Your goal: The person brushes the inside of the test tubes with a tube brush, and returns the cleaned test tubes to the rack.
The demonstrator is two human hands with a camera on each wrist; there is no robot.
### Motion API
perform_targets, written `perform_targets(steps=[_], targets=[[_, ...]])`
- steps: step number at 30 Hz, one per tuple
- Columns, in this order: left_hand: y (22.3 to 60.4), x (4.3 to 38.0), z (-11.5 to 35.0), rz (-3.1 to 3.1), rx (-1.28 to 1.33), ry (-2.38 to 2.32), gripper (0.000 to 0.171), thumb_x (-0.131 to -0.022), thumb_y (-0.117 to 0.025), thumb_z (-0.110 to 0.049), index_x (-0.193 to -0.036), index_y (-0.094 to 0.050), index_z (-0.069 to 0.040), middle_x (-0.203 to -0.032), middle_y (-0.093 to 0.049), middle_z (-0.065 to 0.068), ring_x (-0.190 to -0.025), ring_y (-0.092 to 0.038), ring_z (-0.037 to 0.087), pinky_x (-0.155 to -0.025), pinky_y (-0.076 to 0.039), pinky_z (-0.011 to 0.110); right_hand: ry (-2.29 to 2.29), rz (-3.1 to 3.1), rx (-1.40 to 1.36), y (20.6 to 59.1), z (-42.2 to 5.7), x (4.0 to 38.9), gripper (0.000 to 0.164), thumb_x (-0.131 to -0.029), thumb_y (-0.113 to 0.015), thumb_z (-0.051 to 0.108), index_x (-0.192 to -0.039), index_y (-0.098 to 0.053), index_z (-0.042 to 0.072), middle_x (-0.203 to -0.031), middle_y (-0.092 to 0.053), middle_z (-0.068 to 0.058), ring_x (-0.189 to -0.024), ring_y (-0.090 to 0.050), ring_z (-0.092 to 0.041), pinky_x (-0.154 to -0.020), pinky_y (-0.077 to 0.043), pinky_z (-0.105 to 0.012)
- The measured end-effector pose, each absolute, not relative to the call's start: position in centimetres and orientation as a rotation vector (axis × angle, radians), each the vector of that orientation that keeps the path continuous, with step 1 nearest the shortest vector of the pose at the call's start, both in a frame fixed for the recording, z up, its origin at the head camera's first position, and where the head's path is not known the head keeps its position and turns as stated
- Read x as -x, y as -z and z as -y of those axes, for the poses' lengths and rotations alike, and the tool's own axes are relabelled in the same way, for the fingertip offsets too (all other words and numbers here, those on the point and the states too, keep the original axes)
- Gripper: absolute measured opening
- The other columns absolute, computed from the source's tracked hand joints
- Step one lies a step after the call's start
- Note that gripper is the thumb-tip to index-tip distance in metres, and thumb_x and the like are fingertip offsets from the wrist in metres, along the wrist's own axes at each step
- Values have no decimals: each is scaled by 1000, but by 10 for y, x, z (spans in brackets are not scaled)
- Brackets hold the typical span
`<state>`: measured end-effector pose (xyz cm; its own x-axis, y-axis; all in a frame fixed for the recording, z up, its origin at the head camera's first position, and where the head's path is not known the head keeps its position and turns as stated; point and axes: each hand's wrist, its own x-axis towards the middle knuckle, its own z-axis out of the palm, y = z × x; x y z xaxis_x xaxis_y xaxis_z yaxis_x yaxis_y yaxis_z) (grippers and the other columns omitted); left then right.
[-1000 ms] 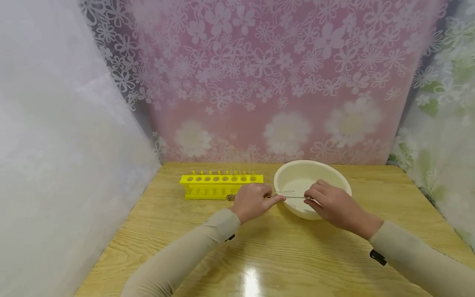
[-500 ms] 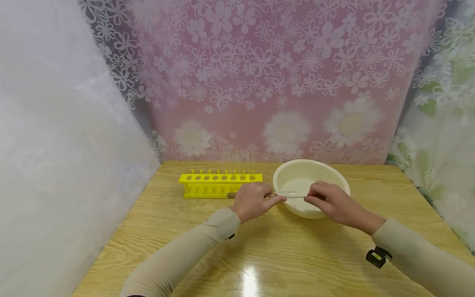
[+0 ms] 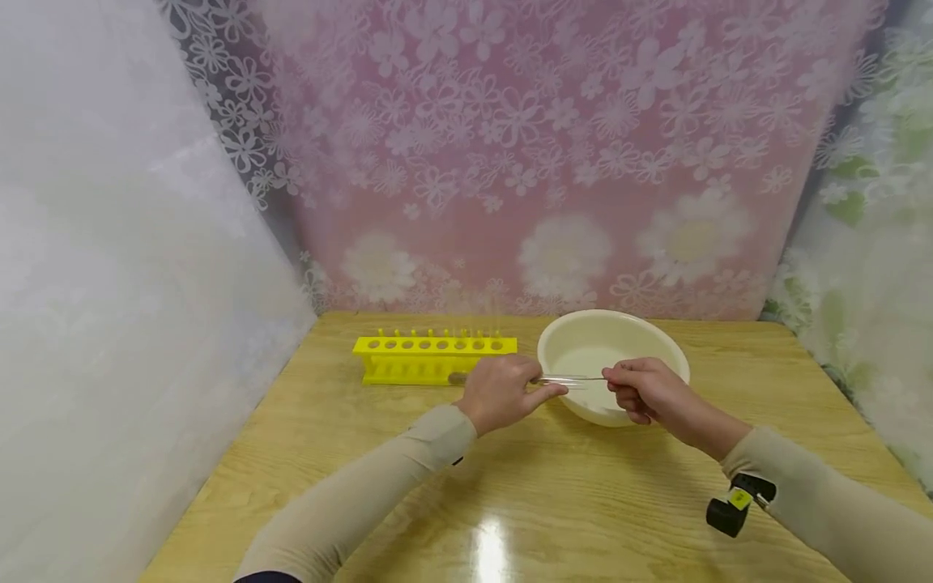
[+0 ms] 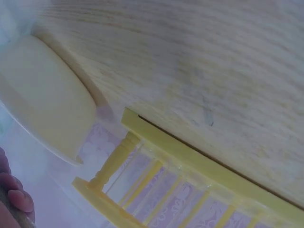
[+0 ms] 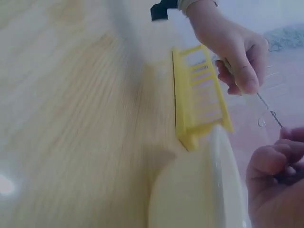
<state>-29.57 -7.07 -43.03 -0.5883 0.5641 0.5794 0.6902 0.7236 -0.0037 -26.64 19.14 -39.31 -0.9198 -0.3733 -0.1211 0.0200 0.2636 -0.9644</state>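
Observation:
In the head view my left hand point(image 3: 503, 394) grips a clear glass test tube point(image 3: 560, 378), held sideways with its mouth to the right. Brownish bristles point(image 3: 457, 378) show in the tube's end at the left of the hand. A twisted wire handle point(image 5: 276, 119) of a test tube brush runs out of the mouth. My right hand point(image 3: 652, 397) pinches that wire with thumb and fingers, over the cream basin point(image 3: 550, 340). The tube's middle is hidden by the left hand. In the left wrist view only a few fingertips point(image 4: 20, 200) show at the lower left.
A yellow test tube rack point(image 3: 437, 346) stands behind the left hand, with several clear tubes point(image 3: 477, 312) upright at its right end. Both things stand on a wooden table point(image 3: 408, 502) with floral curtains point(image 3: 547, 162) behind and beside it.
My right hand has rolled over, its fingers now below the wire and its wrist camera swung further into view. The left hand and tube stay nearly in place.

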Motion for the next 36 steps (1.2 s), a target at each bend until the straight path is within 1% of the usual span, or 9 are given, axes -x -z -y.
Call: perform_targets(steps=[3,6,12,19,22,26,28,32,36], targets=[[430,298,68,2387,971,353,44,-93,-60,-63,-71,-60,-25,-59,-52,-13,-44,-35,0,-41,-22,16,1583,-2521,515,398,-194,264,32,-104,-58,28,-86,-59,2,-63,-46,0,-49,-37,-12,-47,-37,-30],[430,300,68,2428,973,426,42,-94,-60,-61,-71,-60,-26,-58,-51,-14,-44,-35,0,-42,-24,16,1265,-2985,972,407,-197,265,26,-102,-62,31,-91,-66,7,-70,-56,2,-55,-47,-10,-51,-42,-27],[430,298,72,2491,959,514,39,-94,-61,-60,-72,-63,-28,-60,-52,-16,-47,-37,0,-44,-28,16,487,-3430,1925,415,-202,274,45,-109,-44,41,-99,-69,5,-90,-66,-2,-79,-59,-17,-59,-52,-32],[431,297,72,2502,981,570,37,-94,-61,-60,-74,-66,-29,-61,-54,-17,-46,-38,-1,-44,-29,16,272,-3280,2329,411,-208,282,36,-110,-43,24,-90,-68,8,-83,-63,1,-72,-59,-15,-62,-52,-31],[432,296,72,2500,976,574,37,-94,-61,-60,-74,-68,-29,-61,-55,-17,-45,-38,-1,-43,-28,16,351,-3234,2263,410,-208,280,32,-109,-46,26,-88,-67,12,-82,-61,5,-70,-53,-10,-62,-48,-25],[431,296,73,2474,972,550,37,-93,-62,-60,-74,-68,-29,-63,-57,-18,-45,-38,-2,-42,-28,16,678,-3148,1932,410,-206,276,13,-98,-67,16,-86,-63,17,-81,-55,13,-71,-42,-1,-63,-39,-17],[432,296,73,2456,969,524,39,-93,-62,-61,-72,-67,-28,-61,-56,-17,-44,-37,-2,-42,-27,16,893,-3049,1704,409,-206,273,17,-92,-73,8,-84,-61,17,-78,-53,13,-68,-40,0,-61,-37,-16],[432,297,73,2421,972,441,38,-92,-62,-61,-76,-69,-28,-60,-56,-15,-44,-36,-1,-42,-25,16,1226,-2786,1205,406,-204,268,16,-98,-67,12,-83,-59,12,-68,-50,5,-56,-37,-4,-54,-38,-24],[432,297,72,2386,972,353,37,-92,-62,-62,-81,-71,-28,-65,-62,-15,-47,-39,-2,-42,-25,15,1493,-2411,751,399,-202,268,29,-104,-58,22,-84,-55,2,-63,-41,1,-51,-29,-12,-49,-29,-33]])
